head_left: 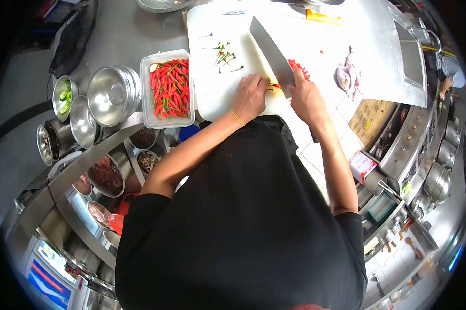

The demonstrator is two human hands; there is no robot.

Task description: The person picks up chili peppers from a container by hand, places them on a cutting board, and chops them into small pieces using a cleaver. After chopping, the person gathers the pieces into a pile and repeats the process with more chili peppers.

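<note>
My right hand (306, 98) grips the handle of a large cleaver (272, 51), its blade standing edge-down on the white cutting board (220, 93). My left hand (251, 95) presses a red chili (275, 85) against the board right beside the blade. A small pile of chopped red chili (298, 68) lies on the far side of the blade. Several green stems (223, 54) are scattered further up the board. A clear plastic tub of whole red chilies (170, 89) stands to the left of the board.
Stacked steel bowls (109, 95) and small bowls, one with green pieces (64, 95), sit at the left. Containers of ingredients (106, 175) fill a lower shelf. A purple cloth (347, 76) lies on the steel counter at right. Stove knobs and pots (437, 181) are far right.
</note>
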